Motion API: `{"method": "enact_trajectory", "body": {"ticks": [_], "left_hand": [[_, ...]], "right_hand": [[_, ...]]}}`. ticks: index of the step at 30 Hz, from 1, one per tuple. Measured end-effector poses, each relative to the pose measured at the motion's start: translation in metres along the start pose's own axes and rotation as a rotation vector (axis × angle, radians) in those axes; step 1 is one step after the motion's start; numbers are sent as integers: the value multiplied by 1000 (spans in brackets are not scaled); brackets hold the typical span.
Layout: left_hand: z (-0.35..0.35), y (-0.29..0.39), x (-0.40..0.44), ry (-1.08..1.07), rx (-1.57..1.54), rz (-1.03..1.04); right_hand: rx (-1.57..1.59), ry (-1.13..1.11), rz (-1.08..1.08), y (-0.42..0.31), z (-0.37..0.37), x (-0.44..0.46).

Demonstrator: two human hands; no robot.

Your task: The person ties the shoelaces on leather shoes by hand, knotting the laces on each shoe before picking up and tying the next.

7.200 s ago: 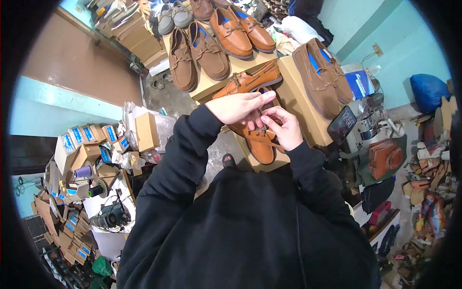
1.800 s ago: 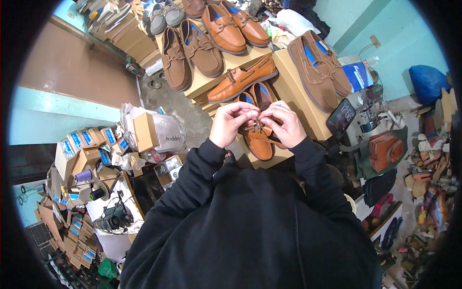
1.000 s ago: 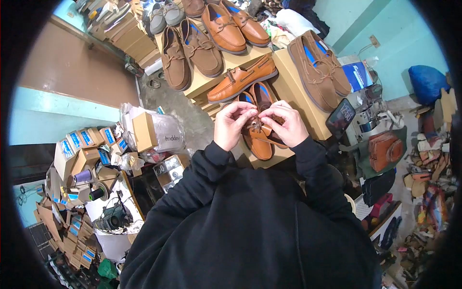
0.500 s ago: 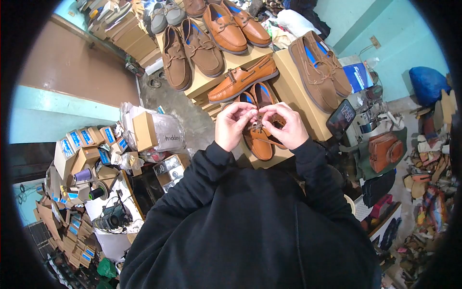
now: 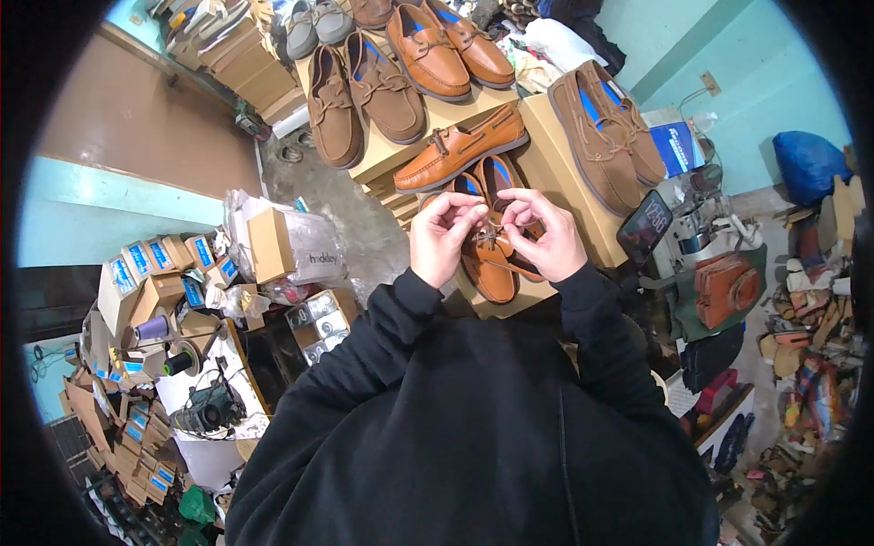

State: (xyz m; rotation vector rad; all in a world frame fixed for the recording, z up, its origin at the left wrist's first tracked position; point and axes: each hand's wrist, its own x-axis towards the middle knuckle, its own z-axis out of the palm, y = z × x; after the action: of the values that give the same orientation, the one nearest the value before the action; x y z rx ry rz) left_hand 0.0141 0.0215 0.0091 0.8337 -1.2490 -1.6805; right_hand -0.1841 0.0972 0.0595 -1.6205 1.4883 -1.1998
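Observation:
In the head view, a pair of tan leather boat shoes [image 5: 489,275] stands on a cardboard box in front of me, toes toward me. Over the shoes, my left hand [image 5: 438,244] is closed in a pinch on a thin brown shoelace [image 5: 492,225]. My right hand [image 5: 557,244] pinches the lace too, close beside the left fingertips. The fingers partly cover the lace and the shoes' openings. Just beyond my hands lies a single tan boat shoe [image 5: 464,151], set crosswise.
More boat shoes, including a brown pair [image 5: 599,146] on a box [image 5: 583,218], stand around. A phone [image 5: 645,226] showing a clock is propped at the right. Small boxes [image 5: 150,264] and a camera [image 5: 209,414] are at the left. Leather scraps [image 5: 810,337] lie at far right.
My right fingers have shifted slightly and curled at the lace. My left hand stays nearly in place, still pinching. The shoes have not moved.

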Motion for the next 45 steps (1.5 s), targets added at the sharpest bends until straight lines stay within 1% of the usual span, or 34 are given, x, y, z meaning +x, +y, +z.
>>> {"method": "enact_trajectory", "body": {"ticks": [5,8,11,14,17,20,26,29,32,35,38,41,44,45], "left_hand": [[-1,5,2,-27,-4,6],[-1,9,1,-44,-12,-22],[-1,12,-1,-49,42,-12],[1,13,-1,-51,51,14],[2,12,-1,-31,52,13],[0,6,0,-16,62,45],[1,2,-1,21,42,51],[1,2,-1,19,43,49],[1,1,-1,6,26,45],[2,3,-2,20,-3,3],[1,6,0,-4,52,23],[0,4,1,-23,34,20],[-1,7,1,-33,72,24],[-1,8,1,-34,54,11]], "right_hand": [[-16,-31,16,6,2,2],[41,-63,107,9,5,0],[136,-38,233,6,9,0],[190,-53,258,15,11,1],[161,-38,243,14,11,1],[160,-27,181,11,10,1],[-12,-99,240,-2,-6,4],[-61,-129,199,-1,-8,6],[-94,-144,70,5,-6,7],[-86,-149,54,6,-4,9],[-38,-166,104,12,1,12],[-132,-186,58,25,2,15],[-159,-203,-27,27,1,20],[-158,-207,-24,26,0,20]]}}
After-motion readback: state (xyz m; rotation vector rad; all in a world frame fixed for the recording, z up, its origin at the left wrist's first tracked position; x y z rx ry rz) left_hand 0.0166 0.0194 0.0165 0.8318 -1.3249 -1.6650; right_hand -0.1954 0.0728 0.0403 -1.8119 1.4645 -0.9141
